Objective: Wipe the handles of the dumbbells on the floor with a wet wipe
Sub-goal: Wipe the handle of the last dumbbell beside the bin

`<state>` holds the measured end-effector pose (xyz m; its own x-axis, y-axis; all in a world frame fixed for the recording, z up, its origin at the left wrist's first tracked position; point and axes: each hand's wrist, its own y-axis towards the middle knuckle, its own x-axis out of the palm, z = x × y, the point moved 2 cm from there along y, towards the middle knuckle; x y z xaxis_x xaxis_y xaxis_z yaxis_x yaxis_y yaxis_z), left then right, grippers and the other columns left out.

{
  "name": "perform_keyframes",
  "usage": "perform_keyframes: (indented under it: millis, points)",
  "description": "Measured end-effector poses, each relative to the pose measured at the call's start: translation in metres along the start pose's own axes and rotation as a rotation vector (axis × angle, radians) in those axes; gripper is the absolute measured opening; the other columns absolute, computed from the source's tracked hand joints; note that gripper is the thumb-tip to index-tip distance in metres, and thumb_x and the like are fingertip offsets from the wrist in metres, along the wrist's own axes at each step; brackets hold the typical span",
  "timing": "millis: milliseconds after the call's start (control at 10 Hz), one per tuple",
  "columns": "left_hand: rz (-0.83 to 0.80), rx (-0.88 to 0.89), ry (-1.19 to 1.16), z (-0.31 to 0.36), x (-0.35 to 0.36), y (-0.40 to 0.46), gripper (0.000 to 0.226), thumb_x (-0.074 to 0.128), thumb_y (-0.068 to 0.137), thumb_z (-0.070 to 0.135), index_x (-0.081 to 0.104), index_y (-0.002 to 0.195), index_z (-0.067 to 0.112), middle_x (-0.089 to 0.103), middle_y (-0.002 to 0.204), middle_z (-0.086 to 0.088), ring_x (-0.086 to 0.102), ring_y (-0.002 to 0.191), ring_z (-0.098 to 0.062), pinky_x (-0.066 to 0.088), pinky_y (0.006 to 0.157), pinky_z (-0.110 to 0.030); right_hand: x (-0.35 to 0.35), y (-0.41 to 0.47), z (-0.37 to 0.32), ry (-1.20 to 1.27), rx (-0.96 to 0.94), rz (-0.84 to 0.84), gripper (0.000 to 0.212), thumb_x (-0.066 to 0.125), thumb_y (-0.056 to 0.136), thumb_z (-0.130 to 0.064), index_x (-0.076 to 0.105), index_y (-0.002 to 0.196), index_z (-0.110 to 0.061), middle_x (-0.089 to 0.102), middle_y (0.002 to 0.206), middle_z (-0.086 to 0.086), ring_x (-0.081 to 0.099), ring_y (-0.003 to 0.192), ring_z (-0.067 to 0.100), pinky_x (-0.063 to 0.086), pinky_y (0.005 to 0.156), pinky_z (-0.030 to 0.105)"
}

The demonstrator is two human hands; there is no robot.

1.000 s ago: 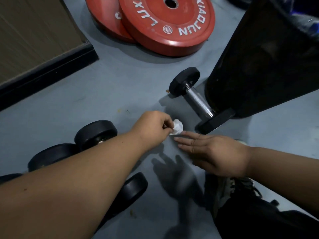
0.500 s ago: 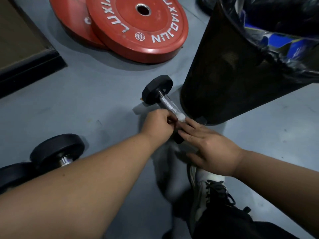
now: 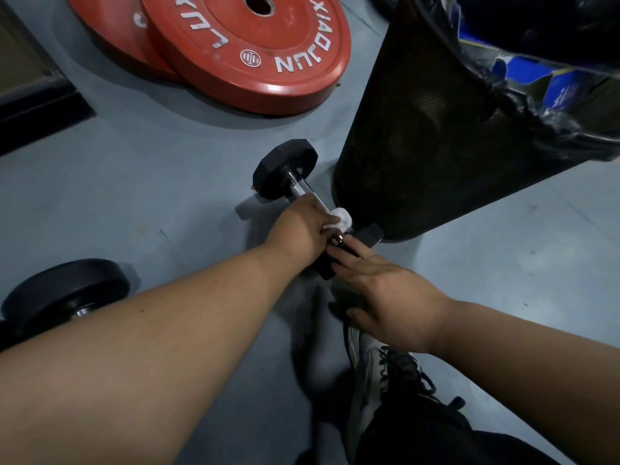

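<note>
A hex dumbbell lies on the grey floor, its handle pinched through a white wet wipe by the left hand; the right hand rests flat-fingered on its near head, bin at two o'clock.

A dumbbell lies on the floor at centre, just beside the base of a bin to its right. Two weight plates lie overlapping behind it. A second dumbbell lies well apart at far left. The left hand presses a wipe on the handle; the right hand rests on the near end, in front of a shoe.
</note>
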<state>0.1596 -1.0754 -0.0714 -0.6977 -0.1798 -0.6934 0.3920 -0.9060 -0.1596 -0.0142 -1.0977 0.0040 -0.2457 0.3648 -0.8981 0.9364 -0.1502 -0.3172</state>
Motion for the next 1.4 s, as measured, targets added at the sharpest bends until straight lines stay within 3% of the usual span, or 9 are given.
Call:
perform_keyframes:
  millis: [300,400,500,600,700,800,1000,1100,1400]
  points:
    - [0.179,-0.052,-0.025,-0.004,-0.009,0.02,0.013,0.063,0.091,0.026,0.073,0.093,0.018,0.063,0.108,-0.006,0.058,0.099,-0.021,0.045,0.081,-0.028,-0.003,0.004,0.003,-0.014,0.001,0.013,0.074,0.066,0.087,-0.026,0.037,0.154,-0.011,0.027,0.164,-0.003,0.002,0.155,0.013,-0.005,0.117,0.009]
    - [0.211,-0.008,-0.007,-0.006,-0.003,0.012,0.013,0.062,0.092,0.024,0.07,0.093,0.014,0.062,0.106,-0.009,0.058,0.095,-0.024,0.047,0.08,-0.032,-0.008,0.004,0.004,-0.013,-0.009,-0.002,0.072,0.065,0.087,-0.024,0.04,0.153,-0.011,0.033,0.162,-0.003,0.009,0.154,0.016,0.018,0.123,0.024]
    - [0.133,0.117,0.089,-0.006,0.004,0.008,0.015,0.059,0.094,0.021,0.07,0.094,0.011,0.062,0.105,-0.014,0.057,0.092,-0.025,0.045,0.079,-0.033,-0.012,0.006,0.007,-0.039,-0.035,-0.01,0.07,0.065,0.087,-0.021,0.042,0.152,-0.009,0.037,0.16,0.001,0.015,0.154,0.019,0.021,0.121,0.025]
    - [-0.012,0.014,-0.199,-0.004,0.013,-0.004,0.012,0.064,0.085,0.013,0.062,0.076,0.019,0.058,0.077,-0.01,0.05,0.073,-0.019,0.04,0.071,-0.032,-0.014,0.007,0.018,-0.051,-0.04,-0.005,0.068,0.061,0.089,-0.02,0.041,0.153,-0.012,0.025,0.166,0.006,0.008,0.156,0.024,0.013,0.121,0.027]
    - [0.092,-0.064,-0.249,-0.01,0.015,-0.005,0.02,0.065,0.077,0.012,0.052,0.066,0.023,0.052,0.064,-0.003,0.049,0.066,-0.018,0.04,0.068,-0.033,-0.012,0.007,0.021,-0.064,-0.012,0.018,0.064,0.054,0.091,-0.023,0.04,0.153,-0.017,0.016,0.168,0.009,0.004,0.156,0.027,0.012,0.123,0.03]
    - [0.03,-0.004,-0.266,-0.007,0.013,-0.011,0.019,0.065,0.084,0.005,0.056,0.073,0.018,0.052,0.071,0.005,0.05,0.07,-0.014,0.04,0.071,-0.029,-0.008,0.007,0.015,-0.079,0.024,0.07,0.066,0.037,0.084,-0.032,0.051,0.147,-0.014,0.029,0.163,0.015,0.019,0.153,0.033,0.006,0.118,0.026]
    - [-0.016,0.093,-0.063,-0.006,0.012,-0.004,0.02,0.059,0.094,0.017,0.071,0.105,0.006,0.053,0.095,0.005,0.06,0.094,-0.014,0.044,0.091,-0.022,-0.002,0.008,0.014,-0.106,0.066,0.058,0.068,0.058,0.081,-0.021,0.049,0.148,-0.016,0.028,0.163,0.017,0.019,0.153,0.036,0.015,0.122,0.036]
    - [0.058,0.108,-0.109,-0.005,0.007,-0.004,0.019,0.064,0.092,0.016,0.075,0.104,0.006,0.061,0.099,-0.004,0.063,0.093,-0.02,0.046,0.093,-0.027,-0.001,0.008,0.012,-0.143,0.076,0.079,0.067,0.061,0.076,-0.02,0.056,0.142,-0.012,0.039,0.157,0.02,0.03,0.148,0.039,0.015,0.12,0.035]
    - [0.209,-0.045,-0.086,-0.018,-0.018,0.013,0.017,0.066,0.089,0.024,0.078,0.101,0.025,0.069,0.111,-0.006,0.064,0.103,-0.019,0.035,0.077,-0.012,0.005,0.01,0.017,-0.128,0.118,0.067,0.069,0.068,0.077,-0.023,0.055,0.144,-0.014,0.038,0.158,0.017,0.028,0.15,0.038,0.013,0.118,0.038]
